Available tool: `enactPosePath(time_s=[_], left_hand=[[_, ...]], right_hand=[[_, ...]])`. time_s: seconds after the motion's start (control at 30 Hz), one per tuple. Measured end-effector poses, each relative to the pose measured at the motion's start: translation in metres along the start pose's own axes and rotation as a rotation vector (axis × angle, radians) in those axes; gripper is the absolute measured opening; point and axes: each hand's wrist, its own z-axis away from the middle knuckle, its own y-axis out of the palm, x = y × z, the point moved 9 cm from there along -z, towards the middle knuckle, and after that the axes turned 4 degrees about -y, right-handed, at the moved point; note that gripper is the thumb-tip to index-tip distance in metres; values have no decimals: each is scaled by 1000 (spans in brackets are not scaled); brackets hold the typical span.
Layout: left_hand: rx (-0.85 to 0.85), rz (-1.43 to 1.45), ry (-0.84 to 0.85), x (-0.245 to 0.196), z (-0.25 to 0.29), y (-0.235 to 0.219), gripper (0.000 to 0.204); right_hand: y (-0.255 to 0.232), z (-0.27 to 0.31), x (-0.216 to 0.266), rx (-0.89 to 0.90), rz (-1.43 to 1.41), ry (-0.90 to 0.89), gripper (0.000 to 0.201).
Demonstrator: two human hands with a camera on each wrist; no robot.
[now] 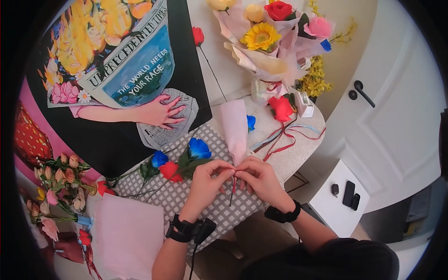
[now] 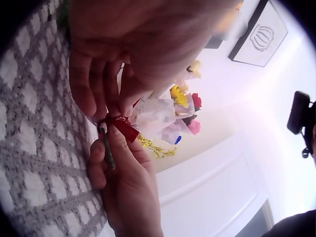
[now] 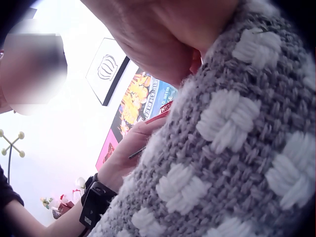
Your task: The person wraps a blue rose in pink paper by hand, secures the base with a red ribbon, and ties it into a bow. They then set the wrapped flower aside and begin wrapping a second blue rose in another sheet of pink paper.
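Note:
A cone of pale pink wrapping paper (image 1: 234,130) points away from the person, narrowing down to both hands. At its gathered base a dark red ribbon (image 2: 127,129) is wound, with a green stem (image 2: 109,154) sticking out below it. My left hand (image 1: 208,181) pinches the ribbon between thumb and fingertips. Facing it, my right hand (image 1: 262,179) also pinches the ribbon, its thumb against the binding. The fingertips of both hands nearly meet there. In the right wrist view the tablecloth hides most of the binding.
Blue roses (image 1: 199,148) and a red rose (image 1: 171,171) lie left of the hands on the checked cloth (image 1: 219,214). Pink paper sheets (image 1: 128,233) are stacked at front left. Loose ribbons (image 1: 284,135), a red rose (image 1: 281,108) and a wrapped bouquet (image 1: 270,51) stand behind, right.

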Motion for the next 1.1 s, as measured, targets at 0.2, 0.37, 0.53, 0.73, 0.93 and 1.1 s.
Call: enactPosePath(time_s=[0.2,0.37,0.53,0.73,0.93,1.1], left_hand=[[2,45,-20,2,0,-1,15],[22,117,-41,5,-1,1,15],[-11,243,-83,7,0,-5,18],[-64,261,-89,8,-1,-14,19],[-78,259,-72,8,-2,-16,19],[-62,231,-90,4,-1,-16,16]], right_hand=[[-3,0,-8,7,-126,53,6],[-5,1,-11,30,-160,109,7],[-7,1,-11,46,-235,85,7],[-4,1,-11,33,-198,89,8],[-4,2,-8,20,-184,69,8],[-5,5,-8,14,-202,100,9]])
